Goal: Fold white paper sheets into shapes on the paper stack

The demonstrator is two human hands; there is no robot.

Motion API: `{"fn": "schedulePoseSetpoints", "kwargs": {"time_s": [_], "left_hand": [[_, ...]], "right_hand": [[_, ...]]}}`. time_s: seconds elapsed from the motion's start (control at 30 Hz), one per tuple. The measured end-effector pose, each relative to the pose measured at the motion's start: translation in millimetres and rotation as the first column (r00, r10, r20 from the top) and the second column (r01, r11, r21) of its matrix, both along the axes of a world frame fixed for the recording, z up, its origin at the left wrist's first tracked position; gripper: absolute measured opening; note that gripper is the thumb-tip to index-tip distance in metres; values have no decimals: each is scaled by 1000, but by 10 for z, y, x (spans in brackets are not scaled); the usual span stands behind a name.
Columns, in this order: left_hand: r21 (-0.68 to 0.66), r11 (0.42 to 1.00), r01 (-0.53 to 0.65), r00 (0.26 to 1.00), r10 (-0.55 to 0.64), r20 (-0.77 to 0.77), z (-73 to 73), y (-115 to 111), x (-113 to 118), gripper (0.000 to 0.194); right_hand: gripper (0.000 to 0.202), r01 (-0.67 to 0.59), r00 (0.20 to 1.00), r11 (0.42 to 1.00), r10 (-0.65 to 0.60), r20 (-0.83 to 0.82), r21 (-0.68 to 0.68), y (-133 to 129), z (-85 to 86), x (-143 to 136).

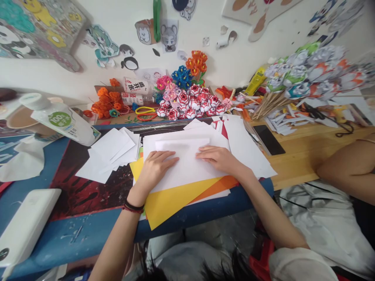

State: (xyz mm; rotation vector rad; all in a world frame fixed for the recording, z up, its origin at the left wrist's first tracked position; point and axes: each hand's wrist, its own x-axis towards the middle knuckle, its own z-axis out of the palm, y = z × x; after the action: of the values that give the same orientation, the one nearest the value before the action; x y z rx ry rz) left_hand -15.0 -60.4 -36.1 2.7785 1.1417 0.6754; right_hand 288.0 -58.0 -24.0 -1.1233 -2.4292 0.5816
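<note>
A white sheet of paper point(184, 168) lies in front of me, with what looks like a folded-over strip point(183, 143) along its far part. My left hand point(158, 166) rests flat on the sheet's left side, fingers stretched out toward the middle. From the right, my right hand point(215, 156) lies on the same sheet with its fingers extended and close together. Under the white sheet, a yellow sheet point(164, 210) and an orange sheet point(215, 188) stick out at the near side. A dark band circles my left wrist.
Loose white papers point(114, 146) lie at the left, more white sheets point(246, 144) at the right. A phone point(268, 139), a white bottle point(63, 121) and a white power bank point(27, 222) surround the work. Red-white paper flowers point(190, 102) stand behind. Another person's arm point(348, 168) is at right.
</note>
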Motion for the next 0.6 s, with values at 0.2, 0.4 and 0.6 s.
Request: {"fn": "schedulePoseSetpoints", "kwargs": {"time_s": [0.2,0.4,0.6], "left_hand": [[-5,1000,-5,1000,5,15,-2,-9,11,26],[-73,997,37,997,-32,72,-22,84,-115,26],[-129,992,1,995,11,97,-1,138,-462,22]], "right_hand": [[30,56,965,963,-120,235,263,-204,16,-356],[24,168,952,929,-239,189,329,-242,-127,-447],[24,169,949,929,-243,199,329,-258,-142,-444]]}}
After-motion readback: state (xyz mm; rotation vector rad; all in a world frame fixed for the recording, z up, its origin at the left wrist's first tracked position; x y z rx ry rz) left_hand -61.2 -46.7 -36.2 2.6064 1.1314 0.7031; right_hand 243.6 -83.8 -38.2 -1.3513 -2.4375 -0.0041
